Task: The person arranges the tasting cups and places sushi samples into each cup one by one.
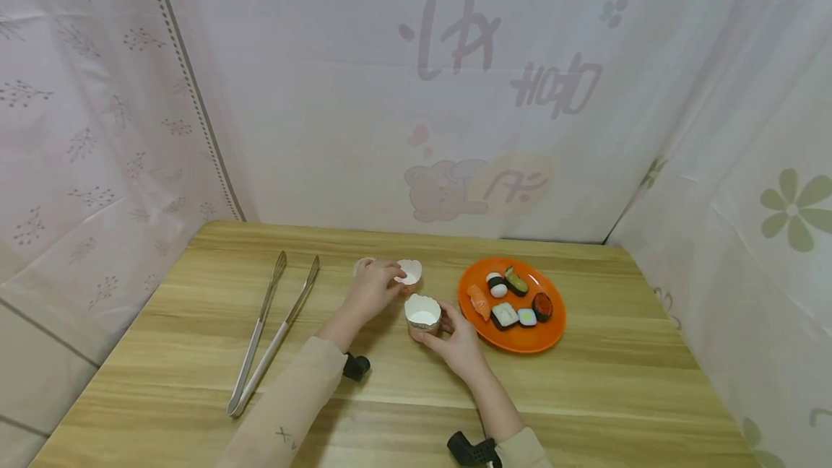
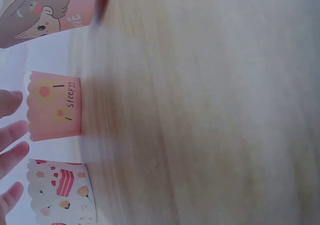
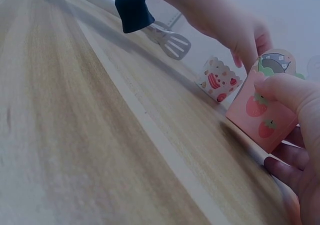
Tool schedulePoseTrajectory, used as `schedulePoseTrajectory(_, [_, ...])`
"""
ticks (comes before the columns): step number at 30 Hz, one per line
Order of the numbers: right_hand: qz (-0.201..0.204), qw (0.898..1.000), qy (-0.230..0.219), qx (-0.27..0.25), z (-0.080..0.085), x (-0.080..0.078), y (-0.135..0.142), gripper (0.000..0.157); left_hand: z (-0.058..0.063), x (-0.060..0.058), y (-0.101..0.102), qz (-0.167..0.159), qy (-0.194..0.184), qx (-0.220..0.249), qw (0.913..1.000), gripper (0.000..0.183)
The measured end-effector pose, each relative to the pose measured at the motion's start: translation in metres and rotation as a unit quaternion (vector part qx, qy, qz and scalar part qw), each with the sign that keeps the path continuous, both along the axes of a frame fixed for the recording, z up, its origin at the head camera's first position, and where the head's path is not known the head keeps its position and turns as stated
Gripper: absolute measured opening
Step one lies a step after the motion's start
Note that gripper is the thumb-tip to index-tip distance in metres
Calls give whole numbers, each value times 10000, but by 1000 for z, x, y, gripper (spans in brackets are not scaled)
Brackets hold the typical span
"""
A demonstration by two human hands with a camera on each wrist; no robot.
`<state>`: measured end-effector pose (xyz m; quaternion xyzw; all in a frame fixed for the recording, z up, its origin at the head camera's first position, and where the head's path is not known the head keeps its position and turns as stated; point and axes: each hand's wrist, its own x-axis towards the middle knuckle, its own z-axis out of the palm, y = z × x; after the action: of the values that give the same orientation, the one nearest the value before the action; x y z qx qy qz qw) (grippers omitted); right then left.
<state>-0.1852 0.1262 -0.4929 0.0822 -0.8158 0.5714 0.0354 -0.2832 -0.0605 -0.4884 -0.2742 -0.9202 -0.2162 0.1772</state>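
The right hand point(image 1: 458, 347) grips a pink cup point(image 1: 424, 315) near the left hand point(image 1: 375, 289).

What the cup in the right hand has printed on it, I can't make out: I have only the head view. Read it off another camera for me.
Observer: The right wrist view shows strawberries on the pink side of the cup in the right hand.
Operator: Now read me the middle cup, just right of the left hand.
Observer: The left wrist view shows the word "sleepyy" on its side.
Operator: Then give me the leftmost cup, which the left hand mostly hides from me.
Observer: Its white side has a slice of cake printed on it, also in the left wrist view.
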Motion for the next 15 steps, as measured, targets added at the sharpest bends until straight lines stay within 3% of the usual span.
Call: schedulePoseTrajectory(15, [21,10000,43,-30,0,1,1,63,15,12,-1,-167,14,213,9996,19])
